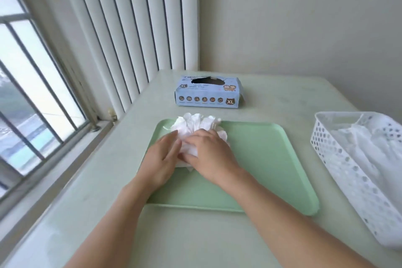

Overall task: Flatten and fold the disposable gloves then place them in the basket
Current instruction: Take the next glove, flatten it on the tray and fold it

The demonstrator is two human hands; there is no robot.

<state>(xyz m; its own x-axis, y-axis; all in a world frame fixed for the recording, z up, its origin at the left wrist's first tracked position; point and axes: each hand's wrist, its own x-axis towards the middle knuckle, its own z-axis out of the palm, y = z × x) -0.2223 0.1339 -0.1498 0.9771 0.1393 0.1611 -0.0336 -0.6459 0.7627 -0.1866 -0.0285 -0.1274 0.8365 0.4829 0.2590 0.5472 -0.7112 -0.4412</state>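
A crumpled white disposable glove (196, 125) lies on the far left part of a pale green tray (267, 159), its fingers fanned out over the tray's far edge. My left hand (162, 159) lies flat with straight fingers against the glove's left side. My right hand (208, 154) rests on top of the glove's near half, fingers slightly bent and pressing down; it hides the cuff. A white perforated basket (339, 159) stands at the right and holds white gloves (365, 143).
A blue glove box (208, 93) marked XL sits behind the tray, its opening facing up. The table meets a window sill on the left and a wall with vertical blinds at the back.
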